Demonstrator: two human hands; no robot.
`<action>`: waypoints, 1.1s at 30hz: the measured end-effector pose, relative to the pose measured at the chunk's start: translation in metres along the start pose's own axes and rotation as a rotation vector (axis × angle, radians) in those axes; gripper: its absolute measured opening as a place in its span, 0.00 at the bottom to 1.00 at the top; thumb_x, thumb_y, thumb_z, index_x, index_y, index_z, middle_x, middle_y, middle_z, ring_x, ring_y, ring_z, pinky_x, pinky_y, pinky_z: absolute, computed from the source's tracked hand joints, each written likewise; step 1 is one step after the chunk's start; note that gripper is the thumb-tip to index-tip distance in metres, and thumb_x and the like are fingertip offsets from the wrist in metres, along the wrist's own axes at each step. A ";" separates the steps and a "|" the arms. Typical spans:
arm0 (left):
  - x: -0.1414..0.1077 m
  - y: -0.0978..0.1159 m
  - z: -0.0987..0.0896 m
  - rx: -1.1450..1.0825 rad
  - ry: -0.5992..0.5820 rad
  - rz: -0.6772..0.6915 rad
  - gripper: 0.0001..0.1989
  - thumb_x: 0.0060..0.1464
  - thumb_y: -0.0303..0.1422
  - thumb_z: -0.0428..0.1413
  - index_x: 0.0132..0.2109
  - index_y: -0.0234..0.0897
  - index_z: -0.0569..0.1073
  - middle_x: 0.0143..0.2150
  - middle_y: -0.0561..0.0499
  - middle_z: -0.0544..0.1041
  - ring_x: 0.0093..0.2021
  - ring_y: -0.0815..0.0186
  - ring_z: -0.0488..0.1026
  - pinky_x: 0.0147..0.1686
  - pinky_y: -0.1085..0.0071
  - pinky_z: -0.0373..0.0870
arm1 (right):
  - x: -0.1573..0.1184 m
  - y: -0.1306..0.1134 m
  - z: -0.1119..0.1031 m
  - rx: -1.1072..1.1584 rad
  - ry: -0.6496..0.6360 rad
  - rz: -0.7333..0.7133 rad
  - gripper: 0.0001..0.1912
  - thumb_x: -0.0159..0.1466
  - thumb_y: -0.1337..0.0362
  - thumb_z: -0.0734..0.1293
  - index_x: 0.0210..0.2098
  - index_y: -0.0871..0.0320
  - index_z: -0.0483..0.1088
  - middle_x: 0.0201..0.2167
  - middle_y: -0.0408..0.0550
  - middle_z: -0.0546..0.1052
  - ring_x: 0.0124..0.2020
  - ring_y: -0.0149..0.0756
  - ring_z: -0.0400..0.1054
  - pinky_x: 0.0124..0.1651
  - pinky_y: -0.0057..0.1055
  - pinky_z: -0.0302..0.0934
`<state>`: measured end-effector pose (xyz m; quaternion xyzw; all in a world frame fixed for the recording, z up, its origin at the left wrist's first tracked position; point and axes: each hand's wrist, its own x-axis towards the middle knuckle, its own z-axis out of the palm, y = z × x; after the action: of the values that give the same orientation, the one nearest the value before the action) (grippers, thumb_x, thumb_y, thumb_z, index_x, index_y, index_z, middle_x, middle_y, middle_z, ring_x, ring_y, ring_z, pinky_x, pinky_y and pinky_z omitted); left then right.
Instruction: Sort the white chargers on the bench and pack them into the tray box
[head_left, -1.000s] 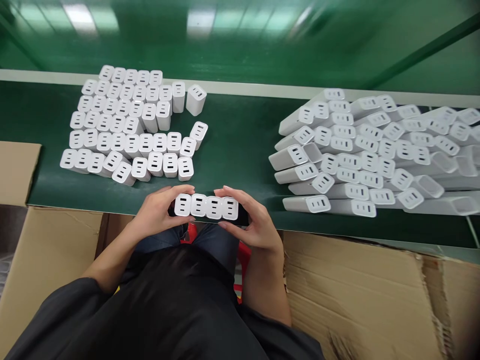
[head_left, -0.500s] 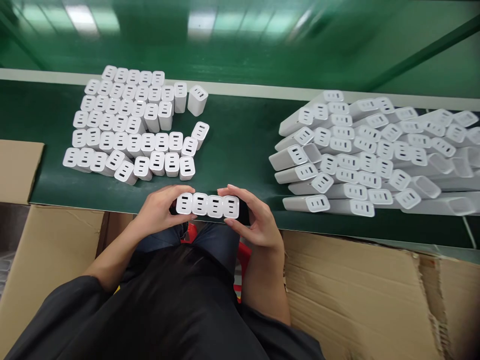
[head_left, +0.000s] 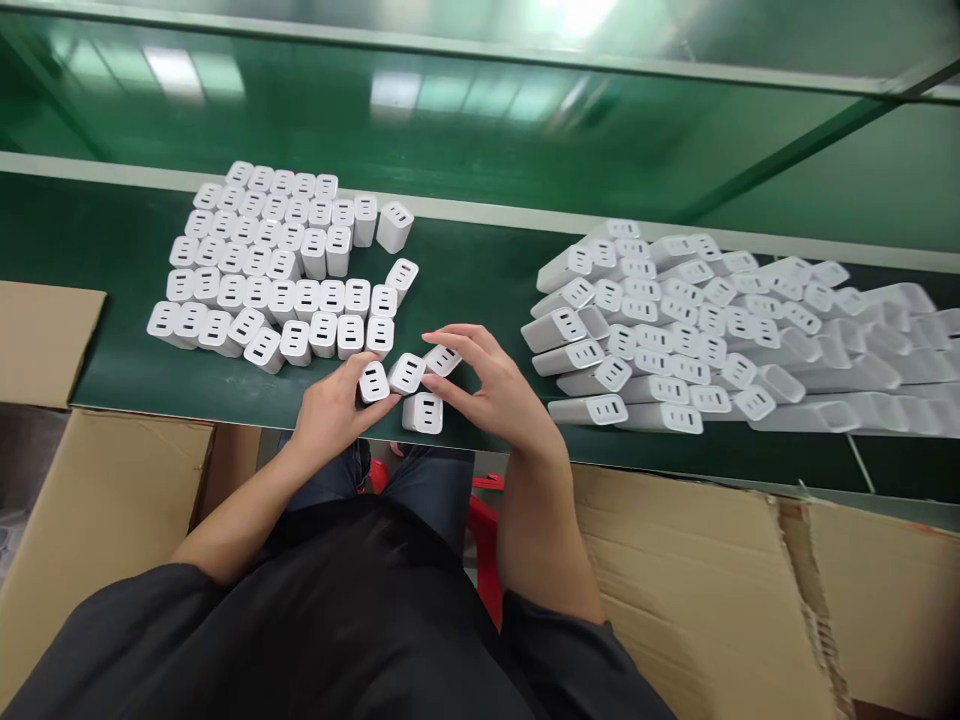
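Observation:
Near the front edge of the green work surface, my left hand [head_left: 337,402] pinches a white charger [head_left: 373,383] between thumb and fingers, its port face up. My right hand [head_left: 495,385] holds another white charger [head_left: 442,360], tilted, between thumb and fingertips; the hand covers part of it. Between the hands a third charger [head_left: 407,373] leans at an angle. Just in front of it stands a fourth charger [head_left: 424,412], which neither hand appears to grip. Each shows several dark port slots on its end.
To the left, rows of upright white chargers [head_left: 256,262] stand close together. At the right lie stacked rows of white chargers and open white housings [head_left: 847,370]. Cardboard boxes [head_left: 675,560] flank me below the surface edge. A green glossy panel [head_left: 465,140] rises behind.
The chargers held in one straight row between both hands are now on the surface and spread apart, some tilted. My right hand has moved its grip to one charger.

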<state>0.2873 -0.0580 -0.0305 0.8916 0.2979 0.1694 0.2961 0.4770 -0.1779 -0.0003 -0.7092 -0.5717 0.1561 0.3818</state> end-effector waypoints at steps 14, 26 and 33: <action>0.002 -0.006 -0.010 -0.137 -0.143 0.001 0.25 0.54 0.43 0.64 0.56 0.43 0.66 0.52 0.53 0.79 0.34 0.64 0.77 0.34 0.70 0.69 | 0.019 0.001 0.007 0.091 -0.090 0.005 0.13 0.66 0.56 0.68 0.48 0.52 0.72 0.47 0.47 0.78 0.50 0.43 0.71 0.55 0.41 0.64; -0.001 -0.008 -0.015 -0.416 -0.133 0.132 0.19 0.55 0.36 0.64 0.52 0.42 0.69 0.56 0.50 0.77 0.33 0.70 0.72 0.31 0.74 0.66 | 0.011 0.014 0.010 0.231 0.017 0.055 0.12 0.66 0.53 0.68 0.44 0.53 0.74 0.43 0.46 0.78 0.43 0.39 0.73 0.48 0.36 0.66; -0.001 -0.008 -0.014 -0.412 -0.143 0.117 0.19 0.55 0.36 0.64 0.52 0.41 0.69 0.57 0.49 0.77 0.33 0.70 0.72 0.31 0.74 0.66 | 0.005 0.022 0.018 0.293 0.077 0.070 0.14 0.65 0.53 0.68 0.45 0.54 0.74 0.42 0.46 0.79 0.41 0.37 0.73 0.45 0.34 0.66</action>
<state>0.2761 -0.0477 -0.0252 0.8377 0.1828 0.1801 0.4820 0.4820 -0.1681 -0.0264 -0.6710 -0.5025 0.2238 0.4971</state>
